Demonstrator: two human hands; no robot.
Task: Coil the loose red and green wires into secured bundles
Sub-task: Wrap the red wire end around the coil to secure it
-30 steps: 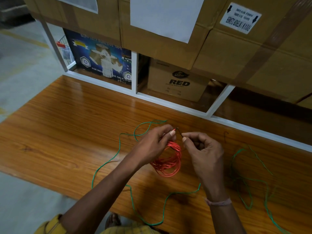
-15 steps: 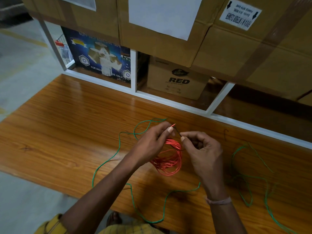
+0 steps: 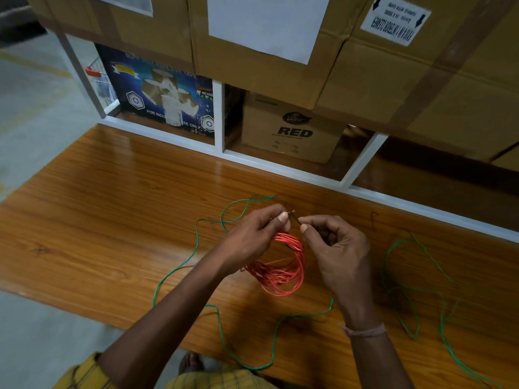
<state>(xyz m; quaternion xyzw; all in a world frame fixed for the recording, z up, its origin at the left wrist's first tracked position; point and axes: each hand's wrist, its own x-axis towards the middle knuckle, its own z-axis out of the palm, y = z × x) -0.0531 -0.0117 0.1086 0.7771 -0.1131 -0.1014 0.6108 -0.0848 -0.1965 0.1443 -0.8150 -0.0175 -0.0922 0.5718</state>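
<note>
Red coil (image 3: pixel 280 268) hangs just above mid-tabletop (image 3: pixel 112 220), left hand (image 3: pixel 252 237) pinching its top, right hand (image 3: pixel 334 248) pinching the stub end right beside it. Green wire (image 3: pixel 219 318) sprawls loose around.

You are looking at one red wire coil (image 3: pixel 280 265) lying on the wooden table (image 3: pixel 112 220), with two loose green wires (image 3: pixel 213 313) (image 3: pixel 415 299) sprawling either side of it. Behind the table four cardboard boxes (image 3: pixel 261 60) (image 3: pixel 292 130) (image 3: pixel 438 66) (image 3: pixel 84 12) and one blue printed box (image 3: pixel 160 99) are sitting.

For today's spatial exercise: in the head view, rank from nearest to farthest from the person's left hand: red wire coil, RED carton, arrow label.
1. red wire coil, gripped by the left hand.
2. RED carton, on the shelf behind.
3. arrow label, top right carton.
</note>
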